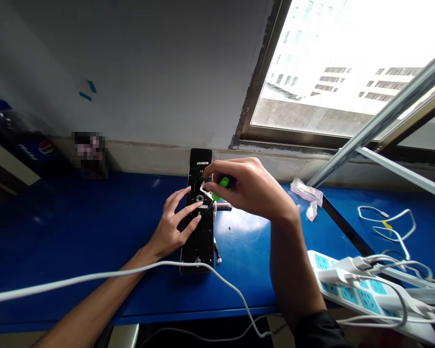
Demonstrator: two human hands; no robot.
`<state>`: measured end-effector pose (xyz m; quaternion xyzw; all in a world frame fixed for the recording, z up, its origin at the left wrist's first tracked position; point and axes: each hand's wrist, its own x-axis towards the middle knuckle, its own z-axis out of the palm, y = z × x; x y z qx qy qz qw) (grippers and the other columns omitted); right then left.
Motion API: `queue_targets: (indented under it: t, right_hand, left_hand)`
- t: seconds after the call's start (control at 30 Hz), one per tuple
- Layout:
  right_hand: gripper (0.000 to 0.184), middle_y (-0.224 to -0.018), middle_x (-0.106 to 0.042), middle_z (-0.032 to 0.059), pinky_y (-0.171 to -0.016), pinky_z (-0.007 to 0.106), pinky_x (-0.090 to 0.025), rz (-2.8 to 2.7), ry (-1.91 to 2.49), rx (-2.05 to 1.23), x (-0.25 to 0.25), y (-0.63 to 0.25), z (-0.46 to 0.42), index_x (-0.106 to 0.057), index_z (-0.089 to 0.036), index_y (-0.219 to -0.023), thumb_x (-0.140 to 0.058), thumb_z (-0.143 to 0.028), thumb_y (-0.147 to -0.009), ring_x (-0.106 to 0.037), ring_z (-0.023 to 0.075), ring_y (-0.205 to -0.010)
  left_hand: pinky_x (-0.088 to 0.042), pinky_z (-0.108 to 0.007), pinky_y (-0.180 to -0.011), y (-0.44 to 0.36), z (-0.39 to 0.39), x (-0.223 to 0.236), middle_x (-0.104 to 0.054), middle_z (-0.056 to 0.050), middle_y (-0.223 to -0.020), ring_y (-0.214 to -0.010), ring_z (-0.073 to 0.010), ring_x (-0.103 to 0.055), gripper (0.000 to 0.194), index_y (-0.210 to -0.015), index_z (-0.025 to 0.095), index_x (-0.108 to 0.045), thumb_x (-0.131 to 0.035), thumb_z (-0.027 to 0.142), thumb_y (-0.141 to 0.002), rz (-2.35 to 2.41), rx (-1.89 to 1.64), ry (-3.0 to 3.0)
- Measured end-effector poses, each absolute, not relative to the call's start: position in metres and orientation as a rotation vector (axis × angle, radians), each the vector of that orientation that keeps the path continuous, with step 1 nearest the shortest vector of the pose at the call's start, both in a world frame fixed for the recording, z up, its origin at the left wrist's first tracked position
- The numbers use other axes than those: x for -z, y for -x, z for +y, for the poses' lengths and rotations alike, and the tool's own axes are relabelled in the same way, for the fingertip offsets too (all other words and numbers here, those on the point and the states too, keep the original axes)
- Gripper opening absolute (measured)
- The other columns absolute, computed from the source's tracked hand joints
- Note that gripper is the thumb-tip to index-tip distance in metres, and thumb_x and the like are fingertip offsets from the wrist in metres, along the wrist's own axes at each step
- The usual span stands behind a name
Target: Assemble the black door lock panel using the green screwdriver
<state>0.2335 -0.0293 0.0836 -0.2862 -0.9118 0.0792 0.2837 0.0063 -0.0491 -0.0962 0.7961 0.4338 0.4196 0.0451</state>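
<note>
A long black device housing (197, 241) lies on the blue table, its length running away from me. My left hand (176, 222) rests on it with fingers spread, the tips touching its face near a round fitting (199, 198). Over its right edge, my right hand (246, 186) is closed around what looks like a screwdriver with a green and black handle (224, 182). The thumb and index fingertips of that hand are at a white cable (206, 192) on the housing; whether they pinch it I cannot tell. A small silvery cylinder (224, 206) lies beside the housing, partly hidden.
A loose white cable (159, 264) crosses in front of the housing. To the right are a power strip (351, 295) full of plugs, a coiled white cable (395, 227), a crumpled wrapper (306, 192) and a metal frame (384, 116). A Pepsi bottle (36, 147) stands at the left.
</note>
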Motion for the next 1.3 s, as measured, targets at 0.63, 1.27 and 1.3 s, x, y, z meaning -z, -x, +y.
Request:
queue_targets:
  t: [0.63,1.27,1.3]
  right_hand:
    - [0.017,-0.092,-0.074,0.0023,-0.069,0.027,-0.042,-2.413,0.781,-0.235,-0.0835,-0.2342,-0.0285,-0.071,-0.018,-0.105,-0.057,-0.022,-0.095,-0.062,0.0129,-0.077]
    - [0.025,-0.102,-0.075,0.0034,-0.072,0.028,-0.044,-2.444,0.780,-0.211,-0.0838,-0.2364,-0.0277,-0.069,-0.020,-0.117,-0.060,-0.021,-0.094,-0.064,0.0144,-0.084]
    - [0.030,-0.106,-0.074,0.0042,-0.073,0.028,-0.044,-2.454,0.778,-0.216,-0.0838,-0.2364,-0.0278,-0.067,-0.020,-0.122,-0.061,-0.020,-0.092,-0.064,0.0153,-0.086]
  left_hand:
    - [-0.043,-0.060,-0.119,-0.0030,-0.0495,0.0945,-0.039,-0.006,-0.163,-0.149,-0.0332,-0.037,0.034,-0.135,0.031,-0.067,-0.060,0.031,-0.101,1.357,-1.262,-2.389]
    - [-0.048,-0.058,-0.114,-0.0046,-0.0516,0.0920,-0.040,-0.006,-0.162,-0.146,-0.0343,-0.039,0.031,-0.131,0.031,-0.070,-0.061,0.031,-0.101,1.331,-1.264,-2.396]
    - [-0.048,-0.058,-0.114,-0.0047,-0.0517,0.0916,-0.040,-0.006,-0.162,-0.146,-0.0344,-0.040,0.031,-0.131,0.031,-0.070,-0.061,0.031,-0.101,1.330,-1.266,-2.394]
